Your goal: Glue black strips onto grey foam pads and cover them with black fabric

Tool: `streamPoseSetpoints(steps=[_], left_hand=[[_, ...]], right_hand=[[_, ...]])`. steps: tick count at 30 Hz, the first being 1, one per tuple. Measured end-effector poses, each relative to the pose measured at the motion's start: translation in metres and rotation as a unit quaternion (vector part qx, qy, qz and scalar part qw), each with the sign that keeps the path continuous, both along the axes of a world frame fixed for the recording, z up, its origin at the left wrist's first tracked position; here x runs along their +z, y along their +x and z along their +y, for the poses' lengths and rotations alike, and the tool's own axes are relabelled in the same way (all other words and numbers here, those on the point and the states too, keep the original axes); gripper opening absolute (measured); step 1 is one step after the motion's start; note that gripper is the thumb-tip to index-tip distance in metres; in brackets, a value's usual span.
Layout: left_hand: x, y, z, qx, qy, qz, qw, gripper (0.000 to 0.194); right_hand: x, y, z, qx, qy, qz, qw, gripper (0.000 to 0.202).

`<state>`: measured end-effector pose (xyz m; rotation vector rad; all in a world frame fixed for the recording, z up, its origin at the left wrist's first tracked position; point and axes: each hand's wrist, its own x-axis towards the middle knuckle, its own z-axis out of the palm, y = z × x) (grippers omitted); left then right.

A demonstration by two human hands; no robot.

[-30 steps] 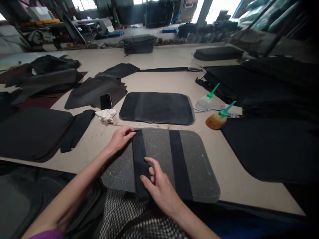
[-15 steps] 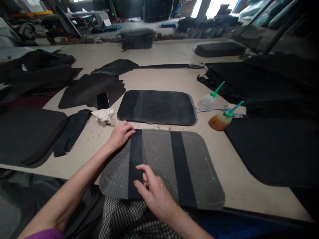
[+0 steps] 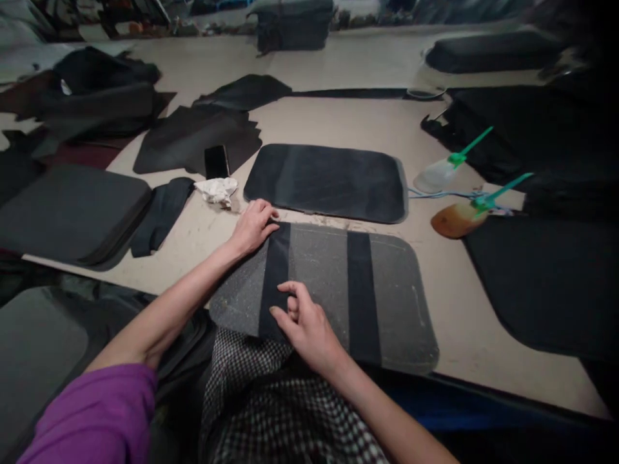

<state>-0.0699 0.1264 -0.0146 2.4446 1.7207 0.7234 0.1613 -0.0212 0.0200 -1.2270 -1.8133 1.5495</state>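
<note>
A grey speckled panel (image 3: 319, 277) with rounded corners lies at the table's near edge, crossed by a left black strip (image 3: 277, 270) and a right black strip (image 3: 362, 296). My left hand (image 3: 255, 224) rests at the panel's far left edge, its fingers bent at the top end of the left strip and pressing there. Over the middle of that strip is my right hand (image 3: 307, 322), thumb and index finger apart with nothing between them, the other fingers curled. Just beyond the panel lies a black rounded panel (image 3: 324, 180).
Two bottles with green spouts, one clear (image 3: 435, 174) and one amber (image 3: 457, 219), are on the right. A phone (image 3: 216, 162) and crumpled white tissue (image 3: 217, 191) lie left of centre. Stacked dark sheets (image 3: 72, 212) sit at the left, black material (image 3: 541, 277) at the right.
The view has tilted down and shifted, so the table appears higher in the picture. Both hands keep nearly the same places on the panel.
</note>
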Motion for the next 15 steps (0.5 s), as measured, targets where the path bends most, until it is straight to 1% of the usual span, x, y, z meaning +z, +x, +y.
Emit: streamPoseSetpoints(steps=[3,5,8,11,13,15], left_hand=[[0.002,0.005,-0.004,-0.027,-0.015,0.051,0.998,0.017],[0.004,0.007,-0.009,-0.045,-0.03,0.084,0.995,0.025],[0.005,0.01,-0.018,-0.038,-0.028,0.103,0.994,0.032],[0.005,0.008,-0.03,-0.03,-0.023,0.097,0.995,0.033],[0.003,0.006,-0.036,-0.033,-0.025,0.095,0.995,0.032],[0.002,0.003,-0.041,-0.035,-0.023,0.095,0.995,0.032]], right_hand=[[-0.003,-0.001,-0.001,-0.003,-0.02,0.0,1.0,0.026],[-0.005,-0.003,-0.002,-0.003,-0.043,0.001,0.999,0.026],[-0.009,-0.007,-0.005,0.0,-0.087,0.029,0.996,0.03],[-0.012,-0.015,-0.008,0.008,-0.111,0.061,0.992,0.033],[-0.012,-0.021,-0.01,0.018,-0.101,0.053,0.993,0.031],[-0.01,-0.026,-0.011,0.037,-0.047,0.003,0.998,0.024]])
